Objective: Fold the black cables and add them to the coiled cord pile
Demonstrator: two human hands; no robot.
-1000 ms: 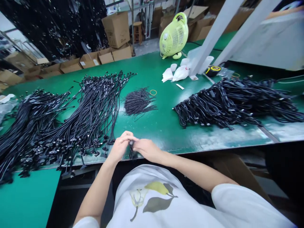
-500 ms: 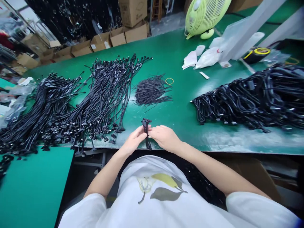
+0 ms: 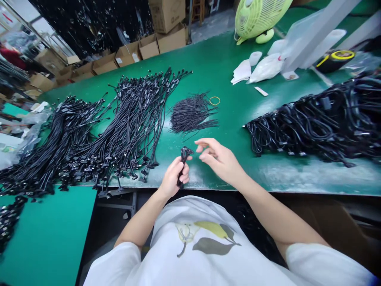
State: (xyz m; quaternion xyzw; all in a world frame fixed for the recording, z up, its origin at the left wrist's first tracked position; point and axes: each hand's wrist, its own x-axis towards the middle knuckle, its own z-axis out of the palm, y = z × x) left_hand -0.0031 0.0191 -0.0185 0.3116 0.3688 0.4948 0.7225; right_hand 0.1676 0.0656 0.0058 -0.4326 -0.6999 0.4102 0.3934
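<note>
My left hand [image 3: 175, 176] is wrapped round a folded black cable [image 3: 183, 157], whose connector ends stick up above the fingers near the table's front edge. Just right of it, my right hand [image 3: 218, 159] hovers with its fingers apart and nothing seen in them. Beyond both hands lies a pile of short black twist ties [image 3: 192, 113], with a yellow rubber band [image 3: 214, 101] at its right side. Long unfolded black cables [image 3: 131, 115] spread over the table to the left. A heap of folded cable bundles [image 3: 297, 125] lies on the right.
A green fan [image 3: 258, 18] stands at the back of the green table [image 3: 220, 63]. White plastic bags [image 3: 266, 68], a grey post [image 3: 318, 33] and a black-and-yellow tape roll [image 3: 335, 61] are at the back right. Cardboard boxes [image 3: 127, 55] line the far edge.
My right hand has let go of the folded cable and moved up and right, its fingers spreading. My left hand has closed round the cable, which now tilts a little.
</note>
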